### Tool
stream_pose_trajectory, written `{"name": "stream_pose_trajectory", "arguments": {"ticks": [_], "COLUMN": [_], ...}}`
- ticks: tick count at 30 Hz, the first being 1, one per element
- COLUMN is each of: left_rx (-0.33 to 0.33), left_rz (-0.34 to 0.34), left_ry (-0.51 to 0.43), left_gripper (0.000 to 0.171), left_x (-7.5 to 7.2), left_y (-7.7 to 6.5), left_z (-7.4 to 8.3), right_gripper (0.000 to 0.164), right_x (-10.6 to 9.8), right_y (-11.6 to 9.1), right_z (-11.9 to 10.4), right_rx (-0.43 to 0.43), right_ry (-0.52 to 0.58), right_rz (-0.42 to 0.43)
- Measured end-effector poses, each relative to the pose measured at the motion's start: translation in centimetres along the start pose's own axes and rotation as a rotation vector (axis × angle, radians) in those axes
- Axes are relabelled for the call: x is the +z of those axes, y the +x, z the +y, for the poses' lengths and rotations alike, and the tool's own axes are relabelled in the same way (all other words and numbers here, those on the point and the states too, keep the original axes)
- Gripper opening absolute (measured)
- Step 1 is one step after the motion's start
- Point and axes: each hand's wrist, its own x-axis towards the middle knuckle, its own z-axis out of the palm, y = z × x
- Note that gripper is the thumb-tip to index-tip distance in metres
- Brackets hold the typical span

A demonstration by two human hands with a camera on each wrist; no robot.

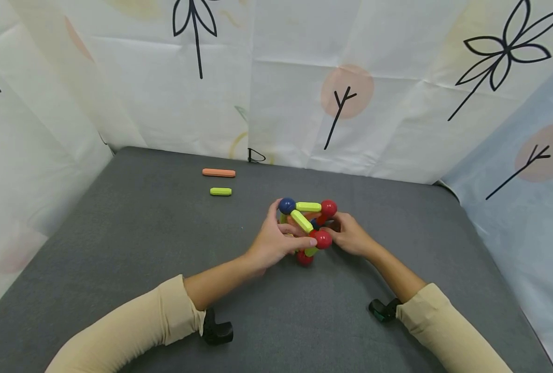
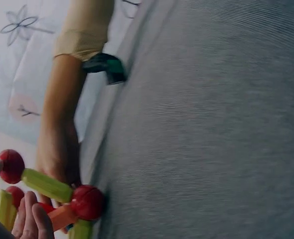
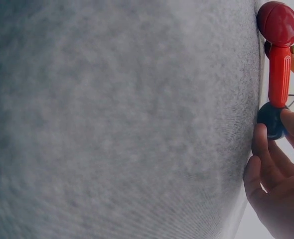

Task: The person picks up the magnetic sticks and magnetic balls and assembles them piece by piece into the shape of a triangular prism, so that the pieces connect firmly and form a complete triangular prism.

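Observation:
A toy frame of coloured balls and short rods stands between both hands, above the middle of the grey table. My left hand grips it from the left, thumb against a red ball and a fingertip by the upper blue ball. From the right, my right hand pinches a dark blue ball at the end of a red rod. That rod's other end meets a red ball. In the left wrist view, an orange rod joins a low red ball. Fingers hide part of the frame.
Two loose rods lie farther back on the grey table: a longer orange rod and a shorter yellow-green rod. A white printed cloth hangs behind the table. Dark wrist devices protrude at both sleeve cuffs.

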Motion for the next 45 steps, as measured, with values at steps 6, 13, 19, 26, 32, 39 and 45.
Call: {"name": "stream_pose_trajectory", "arguments": {"ticks": [6,13,19,26,32,39,45], "left_rx": [0.117,0.299,0.503,0.572,0.586,0.603,0.596], "left_rz": [0.009,0.078,0.218,0.271,0.266,0.156,0.09], "left_ry": [0.071,0.231,0.651,0.822,0.821,0.731,0.622], "left_gripper": [0.121,0.119,0.111,0.096,0.089,0.086,0.085], "left_x": [0.6,1.1,1.8,1.7,0.9,0.6,0.1], "left_y": [-0.7,-1.6,-0.8,0.0,0.0,0.1,0.1], "left_z": [-1.0,-2.0,-2.2,-1.9,-2.2,-2.5,-2.7], "right_gripper": [0.028,0.03,0.03,0.031,0.03,0.03,0.033], "right_x": [0.0,0.0,-0.1,0.1,0.0,0.0,0.1], "right_y": [-0.1,-0.1,-0.1,-0.1,0.0,0.0,-0.1], "right_z": [0.1,0.0,0.0,0.4,0.2,0.1,0.2], "right_rx": [-0.008,-0.006,-0.012,-0.018,-0.027,-0.034,-0.014], "right_ry": [0.008,0.007,0.01,0.022,0.011,0.003,0.004], "right_rz": [0.001,0.005,0.008,0.003,0.019,0.026,0.008]}}
